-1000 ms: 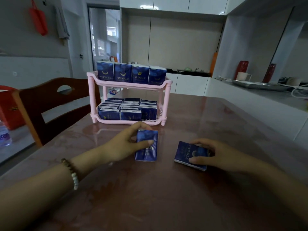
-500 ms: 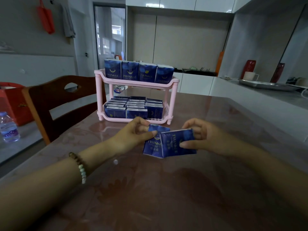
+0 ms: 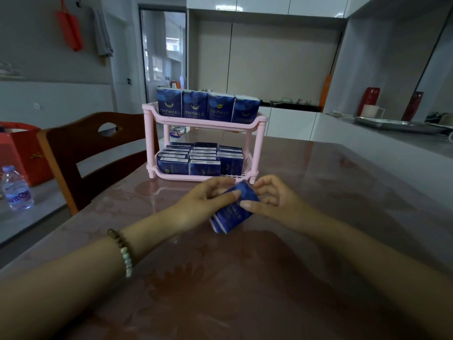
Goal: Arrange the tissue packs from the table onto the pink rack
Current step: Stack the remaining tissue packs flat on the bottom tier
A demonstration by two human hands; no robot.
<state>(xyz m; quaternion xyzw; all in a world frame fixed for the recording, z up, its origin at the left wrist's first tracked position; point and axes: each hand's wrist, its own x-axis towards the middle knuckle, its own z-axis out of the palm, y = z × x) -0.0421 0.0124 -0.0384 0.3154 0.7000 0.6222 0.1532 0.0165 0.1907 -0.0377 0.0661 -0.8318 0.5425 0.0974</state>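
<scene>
Squaring two dark-blue plastic-wrapped tissue packs (image 3: pixel 231 213) into one stack, a person's left hand (image 3: pixel 201 204) and right hand (image 3: pixel 277 204) each pinch it, thumbs on top, low over the glossy brown table (image 3: pixel 245 290). Just beyond both hands stands the two-tier pink plastic rack (image 3: pixel 258 153); aligning edges before lifting should ease the slot-in.

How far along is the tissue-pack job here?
Mostly done: four packs stand on the pink rack's top tier; rows of packs fill its lower tier. In hand: left hand and right hand grip a stacked pair before it. Left: shelving that pair; no other loose packs show.
</scene>
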